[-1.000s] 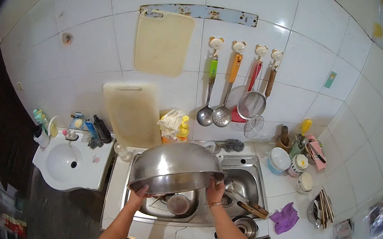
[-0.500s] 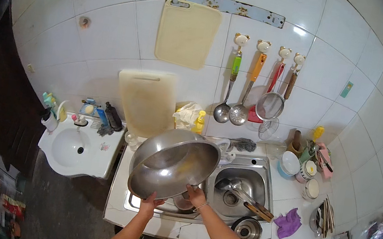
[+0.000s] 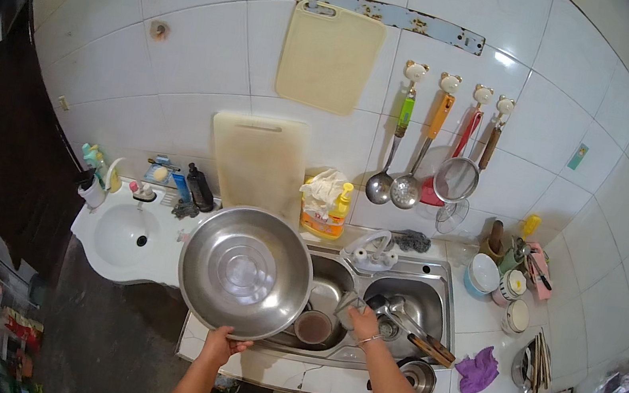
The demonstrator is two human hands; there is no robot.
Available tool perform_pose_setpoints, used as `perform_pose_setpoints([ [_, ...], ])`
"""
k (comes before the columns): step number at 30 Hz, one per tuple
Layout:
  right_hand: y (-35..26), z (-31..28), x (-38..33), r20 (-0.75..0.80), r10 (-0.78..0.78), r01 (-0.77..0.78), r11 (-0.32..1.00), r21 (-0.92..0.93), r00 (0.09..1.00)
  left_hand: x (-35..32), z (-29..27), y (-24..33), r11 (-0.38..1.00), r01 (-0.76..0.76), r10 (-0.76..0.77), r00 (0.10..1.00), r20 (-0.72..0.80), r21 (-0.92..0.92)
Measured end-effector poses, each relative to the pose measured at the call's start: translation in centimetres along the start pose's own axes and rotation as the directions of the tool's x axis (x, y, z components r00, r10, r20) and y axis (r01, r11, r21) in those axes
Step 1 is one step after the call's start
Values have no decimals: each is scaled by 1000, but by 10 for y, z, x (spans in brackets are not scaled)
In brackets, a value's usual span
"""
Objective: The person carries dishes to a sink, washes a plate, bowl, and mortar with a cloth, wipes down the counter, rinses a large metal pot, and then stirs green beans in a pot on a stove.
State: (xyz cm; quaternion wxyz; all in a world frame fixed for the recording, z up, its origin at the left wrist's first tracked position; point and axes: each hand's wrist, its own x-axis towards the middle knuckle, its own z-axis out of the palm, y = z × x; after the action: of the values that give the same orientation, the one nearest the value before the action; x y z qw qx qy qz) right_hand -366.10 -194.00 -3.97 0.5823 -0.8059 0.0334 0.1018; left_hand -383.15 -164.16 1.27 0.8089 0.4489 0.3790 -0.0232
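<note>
My left hand [image 3: 222, 342] grips the near rim of a large steel bowl [image 3: 245, 270], which is tilted with its inside facing up over the left side of the double sink [image 3: 432, 276]. My right hand [image 3: 363, 323] reaches into the sink and holds a grey scrubbing pad [image 3: 348, 307]. A small brown bowl [image 3: 313, 327] sits in the left basin just beside the pad. Several utensils, one with a wooden handle [image 3: 430, 346], lie in the right basin.
A white washbasin [image 3: 122, 235] stands to the left. A cutting board [image 3: 258, 162] leans on the tiled wall, another hangs above. A yellow soap bottle [image 3: 338, 209] stands behind the sink. Ladles and a strainer [image 3: 455, 178] hang on hooks. Cups and a purple cloth [image 3: 477, 371] lie right.
The steel bowl has turned from dome-up to inside-up and moved left. My right hand has let go of its rim and gone down into the sink onto the scrubbing pad.
</note>
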Motion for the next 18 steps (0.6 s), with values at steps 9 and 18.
perform_pose_setpoints([
  [9,49,7,17,76,203,-217,885,412,976,60,-59,-10,860,256,-234,966,106,-442],
  [18,12,2,26,178,313,-357,729,584,933,76,-79,-6,760,186,-223,975,19,-622],
])
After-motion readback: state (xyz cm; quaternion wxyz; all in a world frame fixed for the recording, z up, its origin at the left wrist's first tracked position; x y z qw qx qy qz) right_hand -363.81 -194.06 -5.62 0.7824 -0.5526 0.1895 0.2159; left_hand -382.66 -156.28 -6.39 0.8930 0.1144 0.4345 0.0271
